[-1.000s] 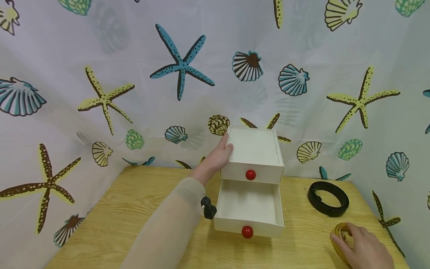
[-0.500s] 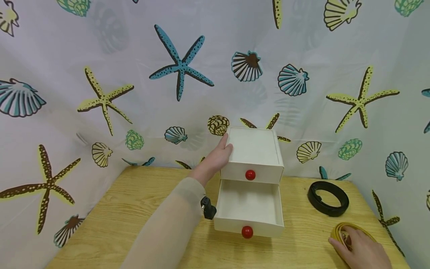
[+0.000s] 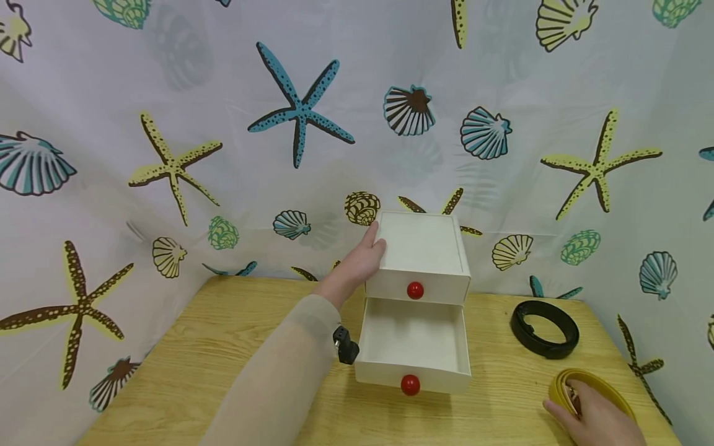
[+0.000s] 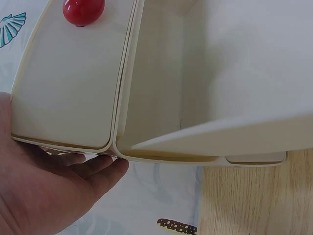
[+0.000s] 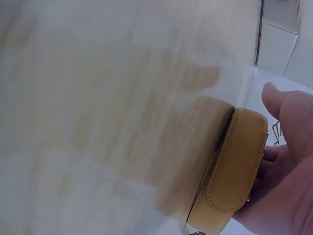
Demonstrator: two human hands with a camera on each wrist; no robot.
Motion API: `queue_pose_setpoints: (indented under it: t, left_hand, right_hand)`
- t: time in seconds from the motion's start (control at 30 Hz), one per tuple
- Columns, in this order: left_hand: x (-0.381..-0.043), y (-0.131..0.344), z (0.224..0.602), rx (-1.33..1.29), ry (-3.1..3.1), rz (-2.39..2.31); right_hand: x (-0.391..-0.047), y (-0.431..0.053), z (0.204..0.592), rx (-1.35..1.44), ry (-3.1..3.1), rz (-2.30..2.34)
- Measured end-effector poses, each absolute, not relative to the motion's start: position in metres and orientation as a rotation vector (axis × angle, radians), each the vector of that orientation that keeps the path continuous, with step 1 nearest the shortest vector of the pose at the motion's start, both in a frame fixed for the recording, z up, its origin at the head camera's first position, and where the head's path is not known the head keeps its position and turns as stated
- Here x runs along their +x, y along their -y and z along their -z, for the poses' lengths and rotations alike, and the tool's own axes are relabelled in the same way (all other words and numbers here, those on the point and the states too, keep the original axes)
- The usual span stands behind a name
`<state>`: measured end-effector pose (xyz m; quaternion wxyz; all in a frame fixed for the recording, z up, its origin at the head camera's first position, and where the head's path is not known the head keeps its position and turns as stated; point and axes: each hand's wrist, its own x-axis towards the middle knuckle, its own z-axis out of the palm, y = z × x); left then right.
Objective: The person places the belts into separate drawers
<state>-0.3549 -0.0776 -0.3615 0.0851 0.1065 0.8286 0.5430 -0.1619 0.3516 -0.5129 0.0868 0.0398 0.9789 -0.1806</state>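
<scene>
Yellow leather, stitched along the edges: looks like a coiled belt [image 5: 239, 161], set at the near right of the surface [image 3: 195, 359]. Lies right at the fingers of the right hand [image 3: 599, 415], so asks for no reach from that side. In the head view, forms an oval more than a round ring, drawn out slantwise from far left to near right, with the right hand coming over the near side and dipping its fingers into the coil. Shows a thumb spread away from bent fingers, out by the left edge of the band. Cannot tell a firm pinch from a loose touch, with the fingertips hidden behind the leather in the right wrist view.

From the belt, find the pulled-out lower drawer [image 3: 413, 334] to the left, well apart, across a stretch of surface. Look beyond the belt, away from the body, for a black coil [image 3: 549, 352], near but not touching.

On the far side of the white cabinet [image 3: 424, 241], see the left hand [image 3: 362, 260] with fingers laid fairly straight along the left wall, touching it. Judge the right hand much the nearer to the belt, and weigh that closeness above any other relation
</scene>
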Motion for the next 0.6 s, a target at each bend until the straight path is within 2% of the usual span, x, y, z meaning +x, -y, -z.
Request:
queue_pose_setpoints:
  t: [0.6]
  left_hand:
    - [-0.3533,0.078,0.3616,0.315,-2.477,-1.605]
  right_hand:
    - [-0.1635,-0.36,0.5176,0.088,-2.893,0.613]
